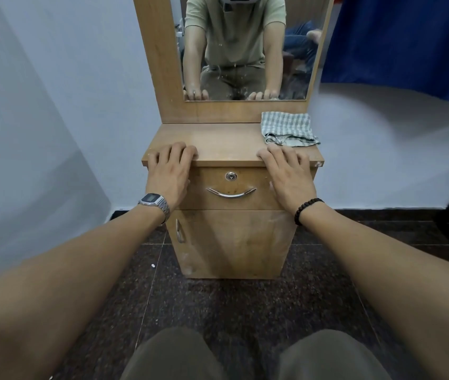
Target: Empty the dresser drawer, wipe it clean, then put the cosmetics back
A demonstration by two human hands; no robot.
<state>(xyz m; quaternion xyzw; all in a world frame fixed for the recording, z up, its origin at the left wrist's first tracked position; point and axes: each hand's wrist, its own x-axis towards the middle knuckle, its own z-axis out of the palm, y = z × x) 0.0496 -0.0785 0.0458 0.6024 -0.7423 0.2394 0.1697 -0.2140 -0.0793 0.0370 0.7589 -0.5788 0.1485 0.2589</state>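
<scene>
Resting flat, both hands, left (169, 167) and right (289, 171), are laid on the dresser top (226, 142), nothing held; drawer (231, 189) is closed.

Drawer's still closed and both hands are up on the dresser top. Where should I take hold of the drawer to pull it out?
Grip the curved metal handle at its middle, under the lock on the drawer front. It bows downward with both ends fixed, so hook fingers in from above and pull straight toward you. The right hand looks slightly nearer.

Left hand (169, 168), right hand (289, 171) flat
</scene>
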